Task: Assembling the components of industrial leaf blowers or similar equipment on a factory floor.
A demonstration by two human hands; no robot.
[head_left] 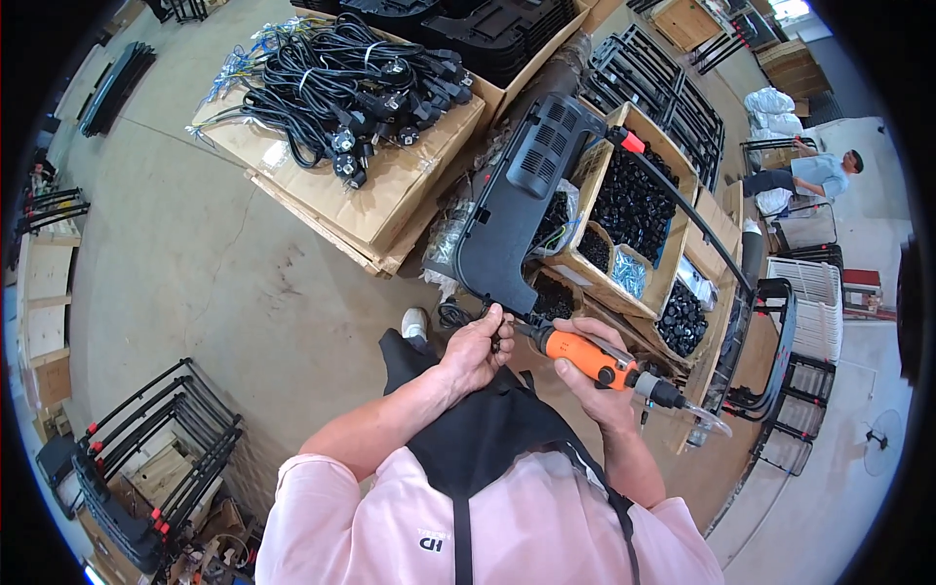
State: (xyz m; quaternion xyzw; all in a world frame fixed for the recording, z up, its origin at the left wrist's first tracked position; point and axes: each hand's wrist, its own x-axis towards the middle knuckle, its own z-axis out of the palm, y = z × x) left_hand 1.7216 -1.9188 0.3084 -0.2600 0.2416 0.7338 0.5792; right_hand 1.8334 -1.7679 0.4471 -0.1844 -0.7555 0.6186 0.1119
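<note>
In my right hand [597, 388] is an orange air screwdriver [583, 358], its fingers wrapped round the body and its bit aimed left. A clear hose trails from the tool's rear end. My left hand [475, 351] is closed right by the bit, fingers pinched round something small and dark that I cannot make out. Just beyond both hands lies a large black plastic housing [499, 239] with a vented raised cover, its curved near end close to my left fingertips. A black cord [454, 314] hangs beside my left hand.
Coiled black power cords [336, 83] lie on a cardboard box [390, 210] at the upper left. To the right, a wooden bin [624, 300] holds small black parts and screws. Black tube frames [185, 429] stand at the lower left. Another person [814, 175] is at the far right.
</note>
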